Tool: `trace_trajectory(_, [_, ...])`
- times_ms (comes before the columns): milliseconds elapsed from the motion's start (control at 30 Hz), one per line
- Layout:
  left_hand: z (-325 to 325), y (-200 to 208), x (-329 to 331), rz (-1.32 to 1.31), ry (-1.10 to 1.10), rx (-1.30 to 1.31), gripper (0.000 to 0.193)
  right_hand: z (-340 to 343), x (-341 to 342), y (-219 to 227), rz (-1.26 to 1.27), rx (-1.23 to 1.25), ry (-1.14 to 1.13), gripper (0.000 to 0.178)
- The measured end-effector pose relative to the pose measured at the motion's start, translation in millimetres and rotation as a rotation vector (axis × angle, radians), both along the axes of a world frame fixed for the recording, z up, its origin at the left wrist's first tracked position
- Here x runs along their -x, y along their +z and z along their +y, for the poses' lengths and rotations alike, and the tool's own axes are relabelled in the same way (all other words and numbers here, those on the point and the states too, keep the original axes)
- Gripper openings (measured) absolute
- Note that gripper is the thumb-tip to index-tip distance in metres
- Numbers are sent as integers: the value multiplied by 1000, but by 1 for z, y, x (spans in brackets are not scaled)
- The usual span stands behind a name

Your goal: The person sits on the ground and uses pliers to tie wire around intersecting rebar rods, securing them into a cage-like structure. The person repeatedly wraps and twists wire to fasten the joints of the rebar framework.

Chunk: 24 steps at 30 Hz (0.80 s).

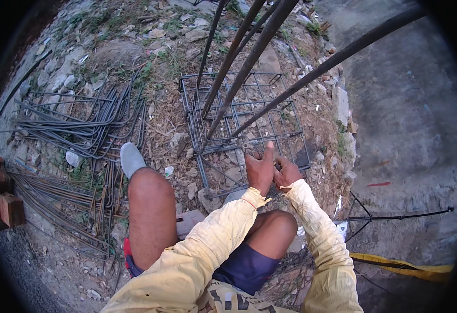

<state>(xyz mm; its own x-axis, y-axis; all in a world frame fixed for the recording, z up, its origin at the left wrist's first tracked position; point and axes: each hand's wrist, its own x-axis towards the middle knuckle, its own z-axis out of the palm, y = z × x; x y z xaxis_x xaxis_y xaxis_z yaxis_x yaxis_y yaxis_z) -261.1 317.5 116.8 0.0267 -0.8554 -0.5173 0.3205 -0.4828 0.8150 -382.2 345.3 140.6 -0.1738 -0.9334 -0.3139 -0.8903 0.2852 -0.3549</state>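
Both hands meet at the near edge of the rebar cage [239, 112], which stretches toward 12 o'clock. Left hand [260, 169] grasps a bar there; right hand [287, 172] is clenched, its hold hidden. Loose bent rebar [77, 125] lies at 9 o'clock.

the right hand [287, 173] sits partly hidden behind the left hand [260, 169], its grip unclear.

A dark rebar cage [239, 112] of long bars and square stirrups lies on rubble.
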Motion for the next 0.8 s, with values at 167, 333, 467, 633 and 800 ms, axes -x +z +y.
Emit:
trace_trajectory(167, [26,-1,-31,-73,-82,143,52,7,-5,3,-770,-632,-294,59])
trace_trajectory(333, [45,-89,-19,51,35,133,44,16,-12,-23,-175,-372,97,55])
trace_trajectory(467, [76,-89,-30,-134,-274,-19,45,31,-41,11,146,-378,215,51])
trace_trajectory(633, [85,-109,-60,-94,-642,192,43,51,-38,9,263,-291,221,41])
trace_trajectory(800, [74,-101,-106,-352,-301,191,42,64,-26,21,351,-122,333,36])
